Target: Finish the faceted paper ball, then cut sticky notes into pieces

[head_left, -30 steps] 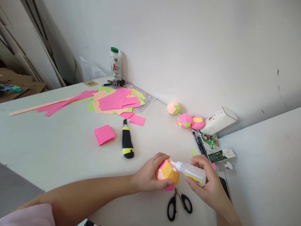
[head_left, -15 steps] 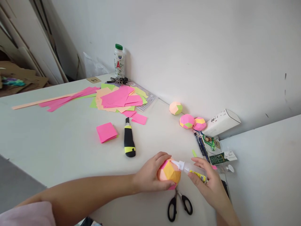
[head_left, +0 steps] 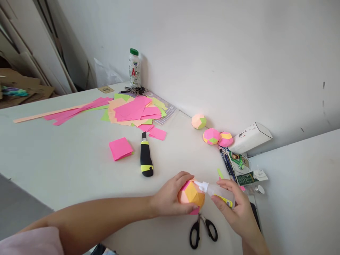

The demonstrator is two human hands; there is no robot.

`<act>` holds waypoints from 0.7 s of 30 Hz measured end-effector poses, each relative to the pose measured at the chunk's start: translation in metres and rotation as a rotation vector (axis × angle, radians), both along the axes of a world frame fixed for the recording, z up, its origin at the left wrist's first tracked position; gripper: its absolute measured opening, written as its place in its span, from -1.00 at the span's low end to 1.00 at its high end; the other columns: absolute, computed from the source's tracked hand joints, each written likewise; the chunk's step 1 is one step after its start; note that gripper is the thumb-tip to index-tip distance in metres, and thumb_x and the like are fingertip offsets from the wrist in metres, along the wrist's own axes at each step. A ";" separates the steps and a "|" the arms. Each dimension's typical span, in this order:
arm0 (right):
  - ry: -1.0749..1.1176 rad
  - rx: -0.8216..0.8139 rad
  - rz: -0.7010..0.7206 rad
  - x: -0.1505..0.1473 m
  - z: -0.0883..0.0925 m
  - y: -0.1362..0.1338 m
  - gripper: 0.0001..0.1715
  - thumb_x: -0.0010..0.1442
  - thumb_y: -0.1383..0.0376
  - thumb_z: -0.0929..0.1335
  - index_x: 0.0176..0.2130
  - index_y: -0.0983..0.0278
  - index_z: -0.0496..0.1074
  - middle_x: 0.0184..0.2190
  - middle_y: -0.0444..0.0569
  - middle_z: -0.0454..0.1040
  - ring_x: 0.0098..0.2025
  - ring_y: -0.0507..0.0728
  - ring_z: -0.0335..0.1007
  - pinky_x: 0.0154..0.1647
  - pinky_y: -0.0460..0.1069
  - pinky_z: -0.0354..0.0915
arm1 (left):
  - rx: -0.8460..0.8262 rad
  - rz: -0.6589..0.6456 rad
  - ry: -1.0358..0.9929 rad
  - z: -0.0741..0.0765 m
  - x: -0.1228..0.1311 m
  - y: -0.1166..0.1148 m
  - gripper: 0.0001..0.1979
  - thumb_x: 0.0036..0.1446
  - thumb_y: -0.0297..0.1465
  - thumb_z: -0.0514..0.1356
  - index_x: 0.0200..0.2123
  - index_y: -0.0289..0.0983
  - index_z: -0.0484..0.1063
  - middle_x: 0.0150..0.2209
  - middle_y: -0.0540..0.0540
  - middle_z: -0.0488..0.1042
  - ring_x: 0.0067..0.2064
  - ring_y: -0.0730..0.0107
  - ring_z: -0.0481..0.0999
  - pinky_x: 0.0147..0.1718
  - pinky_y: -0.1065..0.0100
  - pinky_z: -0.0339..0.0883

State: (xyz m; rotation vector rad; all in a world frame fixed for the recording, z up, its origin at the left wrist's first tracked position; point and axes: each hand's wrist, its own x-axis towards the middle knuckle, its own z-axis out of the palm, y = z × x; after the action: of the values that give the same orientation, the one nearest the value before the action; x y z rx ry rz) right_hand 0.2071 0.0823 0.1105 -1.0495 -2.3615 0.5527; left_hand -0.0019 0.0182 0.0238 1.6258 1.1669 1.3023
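Faceted paper ball, lower centre of frame.
Left hand grips it, right hand the squeeze bottle; over-squeezing could flood the ball, too firm a left grip dent it.

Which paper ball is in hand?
The orange, peach and pink ball, gripped by the left hand; the other three balls lie near the wall.

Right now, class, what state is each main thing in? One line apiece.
Paper ball: held in left hand
Squeeze bottle: tilted, in right hand, nozzle at the ball
Utility knife: lying down, blade out
Scissors: handles spread, blades mostly hidden
Green-capped bottle: upright, cap on
Loose papers: piled, overlapping
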 end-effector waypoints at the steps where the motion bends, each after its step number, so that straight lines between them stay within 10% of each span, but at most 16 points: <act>1: 0.005 0.002 0.008 -0.001 0.001 0.000 -0.74 0.16 0.14 0.38 -0.16 0.17 0.39 -0.25 -0.07 0.54 -0.23 0.13 0.50 -0.27 -0.08 0.43 | -0.004 -0.003 0.001 0.000 0.000 0.000 -0.36 -0.07 -0.17 0.31 0.07 -0.27 0.27 0.00 -0.24 0.36 0.00 0.10 0.42 0.03 0.11 0.34; 21: 0.021 0.018 0.021 0.000 0.002 -0.004 -0.78 0.17 0.16 0.38 -0.19 0.17 0.34 -0.33 -0.10 0.50 -0.35 0.10 0.46 -0.38 -0.08 0.39 | 0.030 -0.011 0.011 -0.005 0.000 0.000 -0.34 -0.06 -0.15 0.31 0.08 -0.29 0.25 0.01 -0.25 0.35 0.00 0.10 0.42 0.03 0.11 0.35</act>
State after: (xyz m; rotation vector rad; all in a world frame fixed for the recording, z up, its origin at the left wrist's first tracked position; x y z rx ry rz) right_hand 0.2068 0.0788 0.1122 -1.0073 -2.3574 0.5470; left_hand -0.0016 0.0184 0.0191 1.6610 1.1487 1.3110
